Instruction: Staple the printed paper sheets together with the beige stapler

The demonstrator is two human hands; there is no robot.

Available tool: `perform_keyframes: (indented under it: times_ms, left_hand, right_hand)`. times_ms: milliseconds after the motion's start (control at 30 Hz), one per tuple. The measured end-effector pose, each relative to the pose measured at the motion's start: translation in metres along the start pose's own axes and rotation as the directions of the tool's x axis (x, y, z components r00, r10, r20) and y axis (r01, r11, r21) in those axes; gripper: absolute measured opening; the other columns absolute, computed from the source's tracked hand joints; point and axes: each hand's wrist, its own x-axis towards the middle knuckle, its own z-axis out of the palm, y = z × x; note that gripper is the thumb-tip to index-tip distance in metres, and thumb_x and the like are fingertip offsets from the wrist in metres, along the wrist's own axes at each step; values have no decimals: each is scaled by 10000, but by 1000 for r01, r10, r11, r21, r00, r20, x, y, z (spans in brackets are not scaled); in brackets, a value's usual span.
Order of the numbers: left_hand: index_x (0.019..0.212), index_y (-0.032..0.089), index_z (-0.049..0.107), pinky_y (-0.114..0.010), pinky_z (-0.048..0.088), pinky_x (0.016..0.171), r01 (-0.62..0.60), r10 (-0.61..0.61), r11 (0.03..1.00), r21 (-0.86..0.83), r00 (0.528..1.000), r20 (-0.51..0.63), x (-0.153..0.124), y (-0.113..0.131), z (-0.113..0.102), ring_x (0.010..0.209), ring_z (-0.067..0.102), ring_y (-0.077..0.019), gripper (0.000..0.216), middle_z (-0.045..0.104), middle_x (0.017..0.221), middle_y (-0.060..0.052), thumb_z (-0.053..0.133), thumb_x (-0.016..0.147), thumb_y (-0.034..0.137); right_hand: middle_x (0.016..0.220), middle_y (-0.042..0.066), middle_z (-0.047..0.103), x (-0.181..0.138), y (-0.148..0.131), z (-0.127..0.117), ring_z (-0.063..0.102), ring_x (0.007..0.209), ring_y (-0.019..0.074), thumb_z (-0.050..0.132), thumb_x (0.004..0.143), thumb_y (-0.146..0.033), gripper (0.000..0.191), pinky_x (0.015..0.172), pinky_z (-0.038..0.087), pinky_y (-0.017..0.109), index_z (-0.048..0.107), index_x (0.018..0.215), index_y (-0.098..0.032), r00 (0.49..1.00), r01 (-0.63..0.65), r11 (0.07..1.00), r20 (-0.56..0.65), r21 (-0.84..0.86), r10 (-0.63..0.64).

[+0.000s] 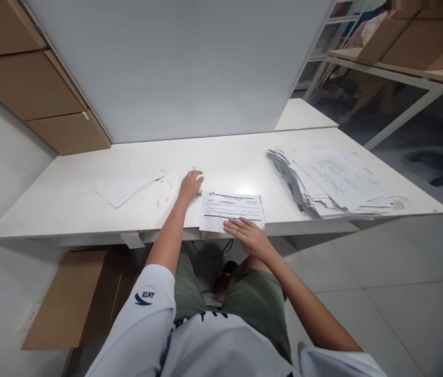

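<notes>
A printed sheet of paper lies at the front edge of the white table, its near edge slightly past it. My right hand rests flat on its lower right part, fingers stretched out. To the left of the sheet, my left hand is on the tabletop with fingers bent together; whatever they hold, if anything, is hidden. A small dark-patterned piece shows beside that hand. Small paper scraps are scattered further left, near a thin, pale sheet with a torn-looking edge.
A messy stack of papers covers the right side of the white table. Brown cardboard boxes stand at the back left, and another box sits below. A large pale panel rises behind the table.
</notes>
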Motion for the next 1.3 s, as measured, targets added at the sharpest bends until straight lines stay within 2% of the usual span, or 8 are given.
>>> perform_keyframes:
  times_ms: [267, 400, 467, 667, 833, 1033, 1167, 1300]
  left_hand:
    - [1150, 245, 618, -336, 359, 1091, -5, 5, 1000, -7, 1000, 4, -1, -1, 0, 1219, 528, -208, 307, 581, 1282, -47, 442, 901, 282]
    - [1151, 245, 621, -330, 352, 1099, 14, -14, 1000, -19, 1000, 4, -1, 0, 1, 1223, 526, -209, 309, 580, 1287, -44, 453, 895, 283]
    - [1152, 238, 622, -325, 346, 1103, 17, -17, 1000, -23, 1000, 5, -1, 1, 0, 1225, 526, -207, 310, 579, 1292, -48, 458, 893, 279]
    - [1163, 226, 616, -327, 350, 1099, -7, 7, 1000, -27, 1000, 5, 1, 0, 1, 1225, 524, -207, 315, 574, 1292, -55, 459, 894, 274]
    - [1168, 226, 615, -326, 351, 1101, -28, 28, 999, -22, 1000, -3, 0, -2, 2, 1224, 525, -205, 318, 576, 1291, -55, 463, 895, 284]
    - [1167, 226, 619, -317, 365, 1094, -44, 43, 999, -28, 999, -15, 2, -3, 0, 1212, 539, -200, 328, 592, 1282, -49, 485, 874, 288]
    - [1158, 220, 624, -309, 361, 1108, -79, 78, 997, -17, 997, -21, 6, -3, -4, 1232, 533, -198, 342, 602, 1274, -48, 483, 856, 297]
    - [1149, 227, 630, -341, 359, 1125, -82, 81, 996, -17, 996, -40, 16, -9, -6, 1246, 528, -216, 358, 602, 1277, -50, 485, 838, 328]
  right_hand:
    - [1338, 90, 606, -1, -12, 23, 492, 1332, 196, 353, 930, -33, 518, 1122, 398, 428, 528, 1380, -220, 980, -55, 998, -195, -31, 48]
    - [1265, 87, 659, -3, -18, 28, 525, 1302, 197, 360, 948, -57, 468, 1097, 427, 434, 566, 1334, -224, 949, -39, 999, -313, -7, 35]
    - [1246, 90, 671, -4, -19, 27, 538, 1289, 199, 361, 957, -73, 446, 1085, 439, 440, 579, 1315, -225, 942, -41, 999, -334, 7, 41]
    - [1282, 89, 649, 11, -14, 18, 509, 1317, 185, 379, 978, -97, 403, 1097, 430, 416, 586, 1307, -204, 971, 45, 999, -238, 27, -37]
    - [1320, 77, 624, 27, -5, 12, 487, 1336, 178, 354, 947, -33, 464, 1108, 414, 405, 579, 1317, -200, 987, 52, 999, -151, 8, -50]
    - [1358, 80, 595, 39, 3, 6, 496, 1329, 192, 364, 920, -59, 481, 1109, 397, 418, 571, 1332, -194, 997, -49, 999, -62, -1, 49]
    - [1375, 83, 582, 53, 10, -3, 515, 1307, 200, 408, 894, -124, 471, 1103, 397, 432, 576, 1329, -191, 997, -48, 998, 59, 34, 46]
    - [1392, 92, 566, 75, 18, -14, 481, 1337, 218, 455, 844, -119, 507, 1160, 313, 483, 565, 1336, -170, 986, -67, 998, 155, -15, 68]
